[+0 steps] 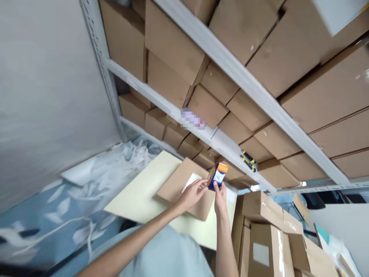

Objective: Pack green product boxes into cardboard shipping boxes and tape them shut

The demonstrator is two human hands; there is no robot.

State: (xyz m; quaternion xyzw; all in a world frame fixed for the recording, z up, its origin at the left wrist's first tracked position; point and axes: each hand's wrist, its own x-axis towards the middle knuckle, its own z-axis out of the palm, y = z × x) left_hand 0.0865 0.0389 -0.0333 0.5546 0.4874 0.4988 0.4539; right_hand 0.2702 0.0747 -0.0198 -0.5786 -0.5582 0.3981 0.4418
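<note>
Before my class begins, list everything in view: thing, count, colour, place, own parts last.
Table: one, pale yellow, centre
Flat carton: one, brown, on the table
Paper: at least one, white, on flat carton
Small box: one, blue and orange, centre
Rack: one, pale grey, top
Rack cartons: many, brown, upper half
Tools: apparently two, yellow-black, rack edge
Stacked cartons: several, brown, lower right
Scraps: many, white, lower left
Wall: one, grey, left
Clutter: several, mixed, far right
Clothing: one, pale blue, bottom
Arms: two, bare, lower centre
Left hand: one, at small box
Right hand: one, holding small box
</note>
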